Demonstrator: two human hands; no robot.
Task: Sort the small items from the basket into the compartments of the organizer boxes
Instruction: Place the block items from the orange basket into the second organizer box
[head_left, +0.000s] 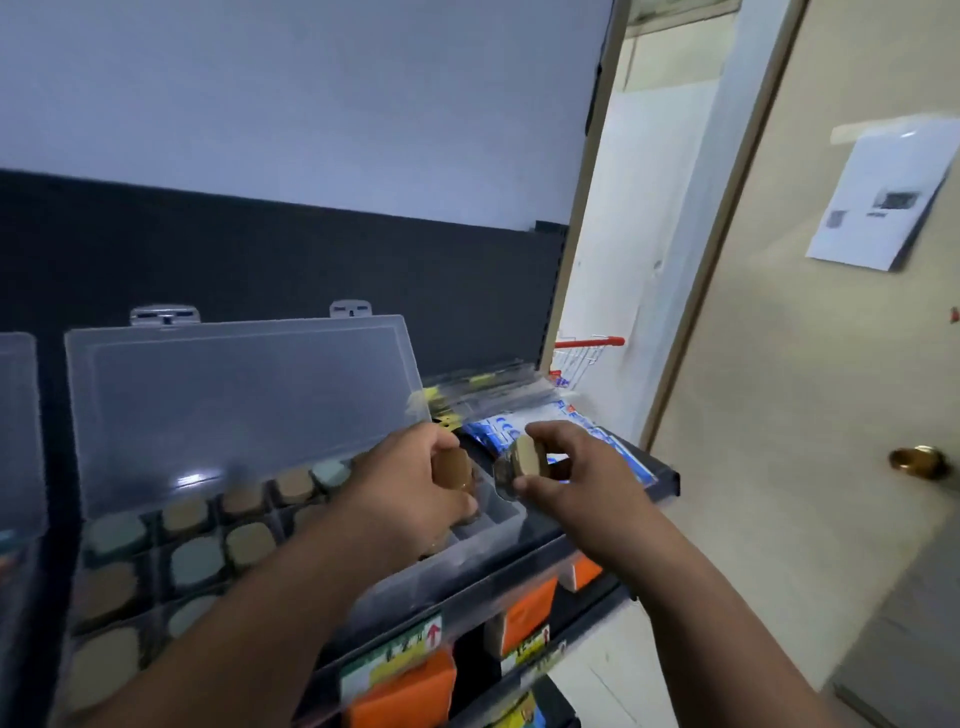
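The organizer box (447, 569) sits on the shelf (662, 480) toward its right end, with its clear lid (244, 400) standing open against the dark back panel. Most of its compartments hold round tan and grey-green pieces. The cells at the box's right end look empty, though blur makes that uncertain.

The left hand (410, 483) hovers over that right end with its fingers curled round a brown piece (454, 467). The right hand (576, 478) is just beside it, off the box's right edge, and pinches a tan piece (527, 454) between thumb and fingers. Something clear and shiny clings under the tan piece; I cannot tell what it is. The wire basket (587, 356) with the red handle is behind the shelf's right end, well apart from both hands.

The step in hand appears to be seating these two pieces. To do it well:

- Lower the brown piece flat into an open cell at the right end, not onto a divider.
- Match colour to neighbouring cells if the sorting goes by shade.
- Place one piece at a time, since the hands are close and could knock each other.
- Keep wrists clear of the raised lid, and of the blue packets (498, 428) behind the box, which could slide.
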